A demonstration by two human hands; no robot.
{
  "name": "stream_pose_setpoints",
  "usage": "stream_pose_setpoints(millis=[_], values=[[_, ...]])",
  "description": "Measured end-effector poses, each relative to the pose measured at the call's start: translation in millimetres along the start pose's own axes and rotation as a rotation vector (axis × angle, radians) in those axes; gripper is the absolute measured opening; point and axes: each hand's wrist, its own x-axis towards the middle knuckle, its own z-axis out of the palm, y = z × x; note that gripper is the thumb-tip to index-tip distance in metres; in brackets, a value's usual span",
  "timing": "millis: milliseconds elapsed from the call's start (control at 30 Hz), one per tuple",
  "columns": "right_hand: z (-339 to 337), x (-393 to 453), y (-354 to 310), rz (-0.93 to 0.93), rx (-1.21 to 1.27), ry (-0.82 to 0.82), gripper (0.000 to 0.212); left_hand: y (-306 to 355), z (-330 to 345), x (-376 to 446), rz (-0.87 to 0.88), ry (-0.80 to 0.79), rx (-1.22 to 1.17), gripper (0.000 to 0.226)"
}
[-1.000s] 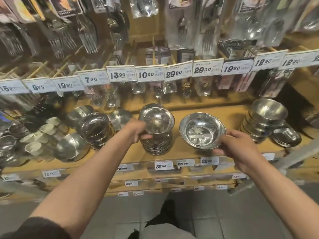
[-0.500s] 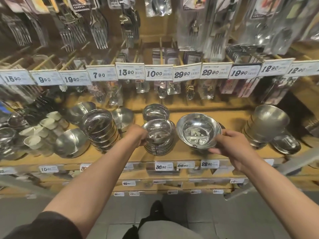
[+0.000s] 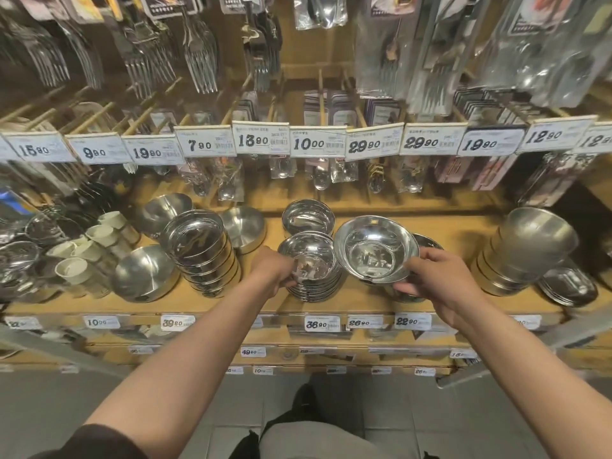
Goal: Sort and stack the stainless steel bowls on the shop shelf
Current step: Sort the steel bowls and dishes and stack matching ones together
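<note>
Seen from above, looking down at a wooden shop shelf (image 3: 457,233) crowded with stainless steel bowls. Two bare hands reaching in, apart from each other, each busy with its own bowl.

Left hand (image 3: 273,271) curled on the near left rim of the top bowl of a short stack of small shallow bowls (image 3: 313,276) at the shelf's centre. Right hand (image 3: 437,281) pinching the near right rim of a wider flared bowl (image 3: 376,248), thumb under the lip, fingertips over the edge, bowl tilted toward the camera and raised just above what looks like another bowl beneath. Flared bowl just beside the small stack, rims close, possibly touching; hard to tell.

Behind the stack, a lone small bowl (image 3: 308,217). To the left, a taller stack of straight-sided bowls (image 3: 202,250) and a few loose rounded bowls. Far right, a stack of deeper matte bowls (image 3: 530,250) with flat oval dishes (image 3: 569,286) beside. White price tags (image 3: 318,142) in a row above, packaged forks and spoons hanging higher still.

Likely handling: thin polished steel, light, rigid, not fragile but easily scratched and noisy. Mirror finish probably slick, so a rim pinch with thumb underneath seems the safest hold. Nested bowls liable to stick together or slide sideways; steadying the stack by its side wall while lowering the next bowl straight down seems wise.
</note>
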Motion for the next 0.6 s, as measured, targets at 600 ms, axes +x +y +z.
stream_pose_setpoints(millis=[600], values=[[78.3,46.2,-12.6,-0.003,-0.277,-0.093,0.020,-12.4,-30.8,1.8,0.066,-0.024,-0.008,0.022]])
